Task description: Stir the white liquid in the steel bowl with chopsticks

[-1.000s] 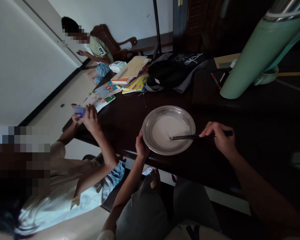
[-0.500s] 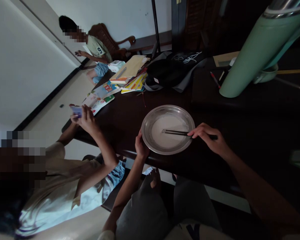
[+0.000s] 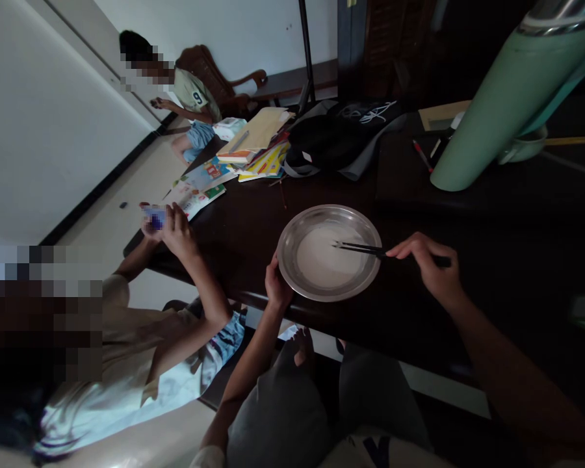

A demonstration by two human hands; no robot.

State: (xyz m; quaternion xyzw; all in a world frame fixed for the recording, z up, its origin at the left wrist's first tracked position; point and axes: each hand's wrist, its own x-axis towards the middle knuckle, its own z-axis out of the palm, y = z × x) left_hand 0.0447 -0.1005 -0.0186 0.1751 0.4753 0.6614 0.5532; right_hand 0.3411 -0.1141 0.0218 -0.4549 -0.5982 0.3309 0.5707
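Observation:
A round metal bowl (image 3: 292, 278) stands near the front edge of the dark table, with a pale, milky mixture (image 3: 322, 260) in it. My left hand (image 3: 275, 283) grips the bowl's left rim, its thumb at the side and the other fingers mostly hidden. Right of the bowl, my right hand (image 3: 431, 263) is closed around a pair of dark chopsticks (image 3: 361, 247). Their tips reach over the bowl to the mixture; whether they touch its surface I cannot tell.
A tall green thermos (image 3: 497, 110) stands at the right, by a pale green cup (image 3: 524, 144) and a red pen (image 3: 422, 156). Books (image 3: 253, 140) and a black bag (image 3: 329, 140) lie behind the bowl. A person (image 3: 175, 338) at left holds a phone-like object; another person (image 3: 190, 97) sits farther back.
My right hand has moved to the right with the chopsticks, whose tips have shifted right and slightly up across the bowl. My left hand keeps its hold on the rim.

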